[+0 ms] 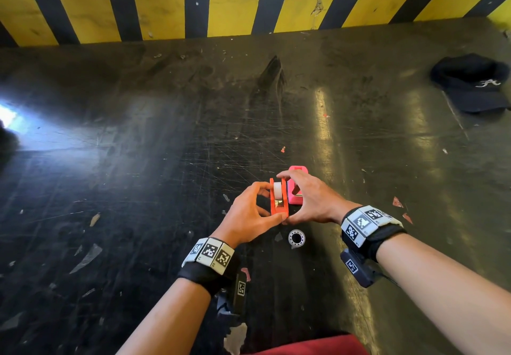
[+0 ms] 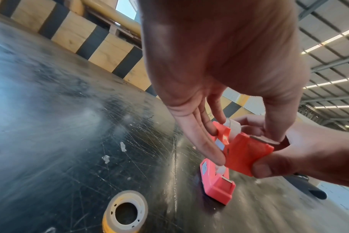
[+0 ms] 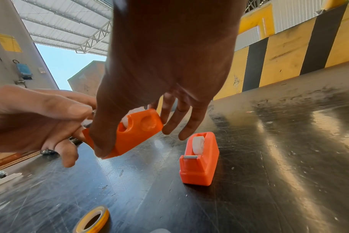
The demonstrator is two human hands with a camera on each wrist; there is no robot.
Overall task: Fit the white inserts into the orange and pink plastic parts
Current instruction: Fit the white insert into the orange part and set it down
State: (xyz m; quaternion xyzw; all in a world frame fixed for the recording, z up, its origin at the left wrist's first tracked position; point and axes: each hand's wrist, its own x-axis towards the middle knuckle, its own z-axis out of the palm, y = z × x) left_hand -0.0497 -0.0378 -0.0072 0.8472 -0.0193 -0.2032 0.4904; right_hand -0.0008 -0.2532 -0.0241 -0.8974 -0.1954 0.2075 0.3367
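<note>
While both hands (image 1: 279,205) grip it, orange part (image 1: 278,207) runs lengthwise away, cutter end nearest

From my remote seat I see a scratched black table (image 1: 138,161) carrying a pink plastic part (image 1: 297,186) at centre, a tape roll (image 1: 297,237) at its six o'clock and a black cap (image 1: 470,83) at two o'clock.
</note>
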